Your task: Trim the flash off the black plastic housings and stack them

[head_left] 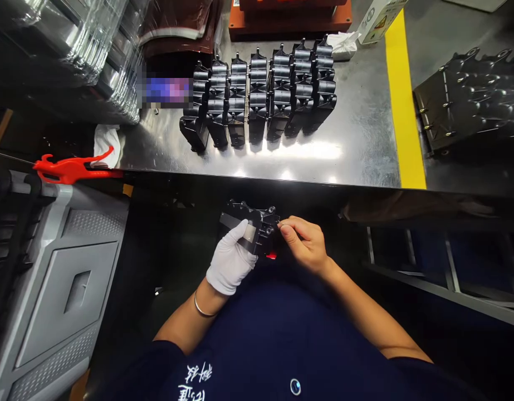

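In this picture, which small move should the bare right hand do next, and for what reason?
Probably a small, gentle adjustment by the right hand at the edge of the black part. Its fingers are drawn together there, while the gloved left hand grips the part and can steady it. Whether the fingers pinch something small, I cannot tell.

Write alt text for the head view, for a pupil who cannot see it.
A white-gloved left hand holds a black ribbed part while the bare right hand is at its edge. Beyond, seven black parts stand in a row on a shiny metal table.
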A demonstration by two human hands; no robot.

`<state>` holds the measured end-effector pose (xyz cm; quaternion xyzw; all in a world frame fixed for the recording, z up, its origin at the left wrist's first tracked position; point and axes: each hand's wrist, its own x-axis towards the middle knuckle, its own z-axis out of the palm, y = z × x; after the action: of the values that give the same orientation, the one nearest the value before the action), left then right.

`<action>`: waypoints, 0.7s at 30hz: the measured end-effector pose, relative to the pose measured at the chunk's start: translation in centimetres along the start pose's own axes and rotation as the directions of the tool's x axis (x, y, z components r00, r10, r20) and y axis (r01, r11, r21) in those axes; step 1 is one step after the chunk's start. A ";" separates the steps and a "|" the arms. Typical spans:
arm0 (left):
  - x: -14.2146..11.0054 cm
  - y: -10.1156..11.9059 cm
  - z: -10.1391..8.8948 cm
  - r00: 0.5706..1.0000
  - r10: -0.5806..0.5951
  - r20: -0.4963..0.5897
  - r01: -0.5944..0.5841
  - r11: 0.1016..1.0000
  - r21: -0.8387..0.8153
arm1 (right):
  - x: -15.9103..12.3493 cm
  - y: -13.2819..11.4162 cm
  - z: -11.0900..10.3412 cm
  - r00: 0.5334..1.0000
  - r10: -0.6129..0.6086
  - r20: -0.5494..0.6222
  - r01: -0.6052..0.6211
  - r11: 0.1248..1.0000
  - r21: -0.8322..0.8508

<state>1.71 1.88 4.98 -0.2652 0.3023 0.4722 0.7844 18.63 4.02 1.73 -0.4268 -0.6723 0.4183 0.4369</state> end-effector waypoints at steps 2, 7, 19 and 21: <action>0.0 0.1 0.0 0.999 -0.024 0.023 0.023 1.000 0.018 | 0.0 -0.1 -0.5 0.997 -0.073 0.021 0.074 0.995 -0.073; -0.1 0.1 0.0 1.000 -0.016 0.006 0.015 0.997 0.080 | -0.1 -0.1 -0.6 0.991 -0.130 0.015 0.131 0.984 -0.123; -0.1 0.0 -0.1 0.998 0.065 -0.018 -0.062 0.992 0.106 | -0.1 -0.1 -0.6 0.991 -0.133 0.023 0.135 0.981 -0.138; 0.0 0.0 -0.2 0.998 0.068 -0.015 -0.065 0.990 0.126 | -0.1 0.0 -0.8 0.990 -0.137 0.034 0.140 0.982 -0.130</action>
<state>1.68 1.74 4.86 -0.2097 0.3475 0.4756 0.7804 19.38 4.11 1.91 -0.4018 -0.7320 0.3466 0.4273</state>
